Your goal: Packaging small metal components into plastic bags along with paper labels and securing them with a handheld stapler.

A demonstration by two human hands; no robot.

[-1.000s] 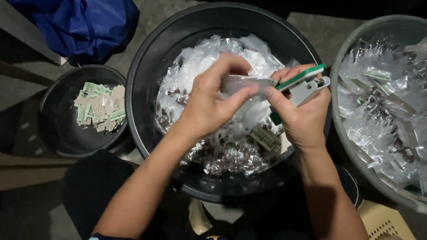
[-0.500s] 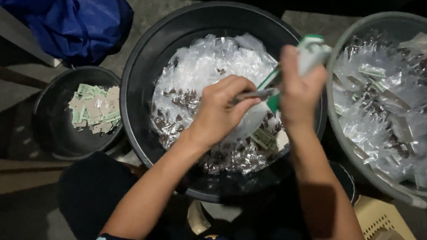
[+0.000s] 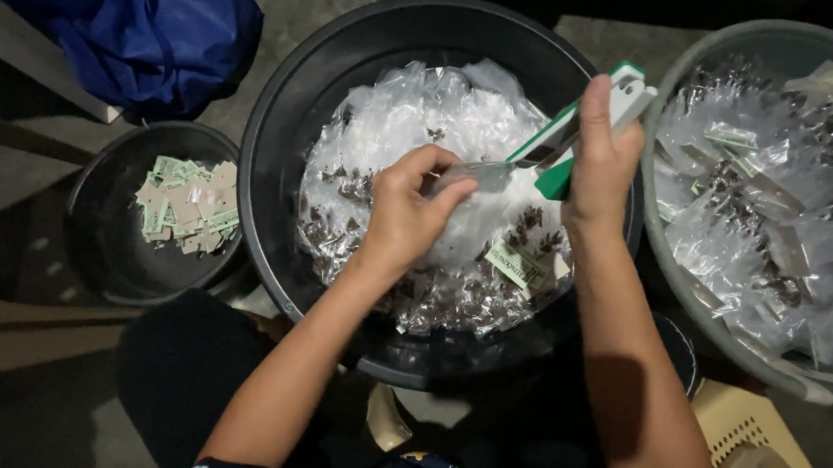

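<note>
floor: bare grey concrete point(image 3: 284, 29), dim light, dark at the frame edges; room itself not visible beyond that.
basins: three, all round. Big black basin point(image 3: 288, 108) in the centre, grey basin point(image 3: 668, 271) to the right cut by the frame edge, small black basin point(image 3: 93, 241) to the left.
gaps: big basin's rim nearly touches the grey one on the right and the small one on the lower left. Open floor only at top left and far left.
blue bag: one, crumpled cloth point(image 3: 148, 20), top left, clear of the basins.
big basin fill: heap of clear plastic packets point(image 3: 416, 107) with dark bits inside, too many to count; one green-and-white paper label point(image 3: 510, 263) lies on top near the right arm.
grey basin fill: more clear packets point(image 3: 760, 219), uncounted.
small basin fill: loose pile of pale green and beige paper labels point(image 3: 187, 210), uncounted.
crate: corner of a cream plastic basket point(image 3: 764, 434), bottom right.
right hand: point(image 3: 602, 164) closed around a green-and-white stapler point(image 3: 580, 128), thumb up along its body, held above the big basin's right side.
left hand: point(image 3: 408, 214) fingers pinched shut on one clear packet point(image 3: 479, 177).
packet position: over the heap, its right end sits in the stapler's mouth, between the two hands.
</note>
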